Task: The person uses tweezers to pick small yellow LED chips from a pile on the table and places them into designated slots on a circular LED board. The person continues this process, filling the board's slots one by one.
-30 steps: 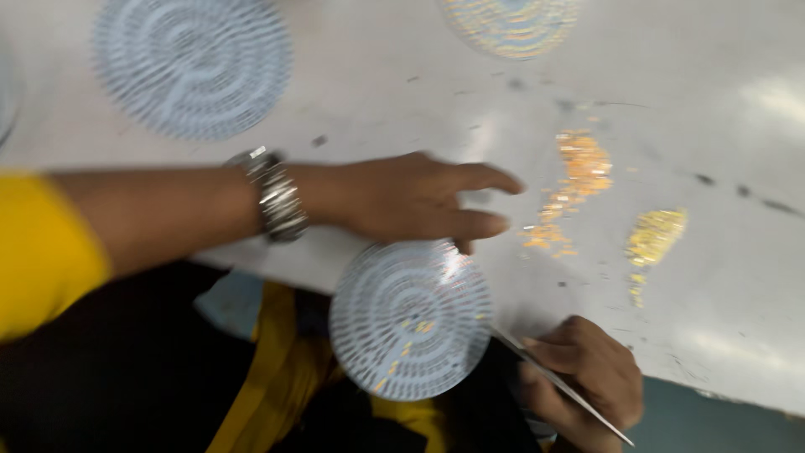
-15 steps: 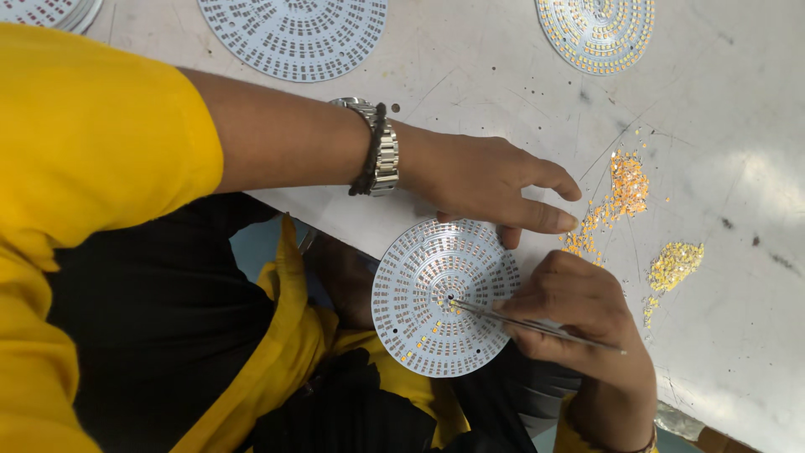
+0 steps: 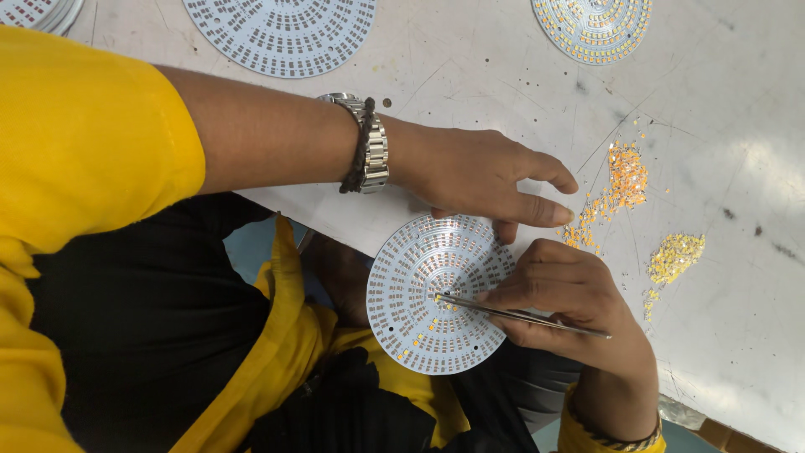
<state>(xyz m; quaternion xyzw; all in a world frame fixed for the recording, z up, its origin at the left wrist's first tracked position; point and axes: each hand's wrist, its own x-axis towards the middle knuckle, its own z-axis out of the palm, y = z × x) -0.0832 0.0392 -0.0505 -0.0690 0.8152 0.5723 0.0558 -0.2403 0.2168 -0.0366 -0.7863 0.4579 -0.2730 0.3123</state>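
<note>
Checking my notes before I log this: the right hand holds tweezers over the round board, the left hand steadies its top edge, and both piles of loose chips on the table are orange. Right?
Not quite. The head view shows only one pile is orange; the other pile is yellow. The rest stands: the right hand holds tweezers over the round board, and the left hand steadies its top edge.

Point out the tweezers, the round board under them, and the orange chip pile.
tweezers (image 3: pixel 520 315), head view, mid-shaft
round board (image 3: pixel 411 285), head view, bare left part
orange chip pile (image 3: pixel 625 178), head view, dense middle
</note>
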